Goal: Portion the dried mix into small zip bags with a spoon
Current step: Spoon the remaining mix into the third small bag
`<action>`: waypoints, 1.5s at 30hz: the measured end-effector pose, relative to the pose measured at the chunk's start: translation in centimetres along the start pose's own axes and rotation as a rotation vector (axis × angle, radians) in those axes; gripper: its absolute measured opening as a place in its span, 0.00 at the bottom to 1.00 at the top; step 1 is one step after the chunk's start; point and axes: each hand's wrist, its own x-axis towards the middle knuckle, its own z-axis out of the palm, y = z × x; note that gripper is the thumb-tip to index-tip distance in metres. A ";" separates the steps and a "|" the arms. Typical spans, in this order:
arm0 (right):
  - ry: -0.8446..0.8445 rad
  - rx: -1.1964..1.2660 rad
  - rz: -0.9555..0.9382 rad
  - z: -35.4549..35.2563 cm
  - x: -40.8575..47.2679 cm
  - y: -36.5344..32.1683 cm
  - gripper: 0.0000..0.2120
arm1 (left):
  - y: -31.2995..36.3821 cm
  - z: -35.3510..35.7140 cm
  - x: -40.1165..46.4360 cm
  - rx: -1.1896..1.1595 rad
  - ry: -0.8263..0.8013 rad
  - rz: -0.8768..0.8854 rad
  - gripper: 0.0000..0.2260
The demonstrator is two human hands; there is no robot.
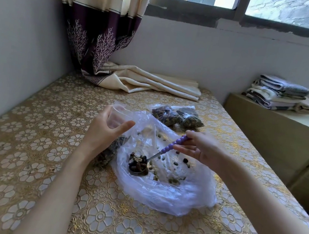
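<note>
A large clear plastic bag lies spread on the table with scattered dried mix inside. My right hand grips the purple beaded handle of a metal spoon, whose bowl is heaped with dark and pale pieces just above the big bag. My left hand holds a small zip bag by its open top; the bag hangs below my palm, partly filled with mix and partly hidden by my wrist. Two filled small bags lie behind the big bag.
The table wears a gold floral cover and stands against the wall at left. A curtain's end is folded on its far side. A low cabinet with stacked towels stands at right.
</note>
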 end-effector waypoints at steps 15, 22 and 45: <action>0.134 0.176 -0.338 -0.9 -0.5 -5.5 0.16 | 0.5 0.1 -0.3 0.011 -0.046 0.026 0.38; 0.085 0.176 -0.473 2.6 -1.2 -7.6 0.18 | 0.6 0.4 -0.3 0.021 -0.048 0.001 0.46; -0.041 0.246 -0.780 4.6 -2.4 -5.6 0.08 | 0.0 -0.2 0.0 -0.152 0.075 0.015 0.37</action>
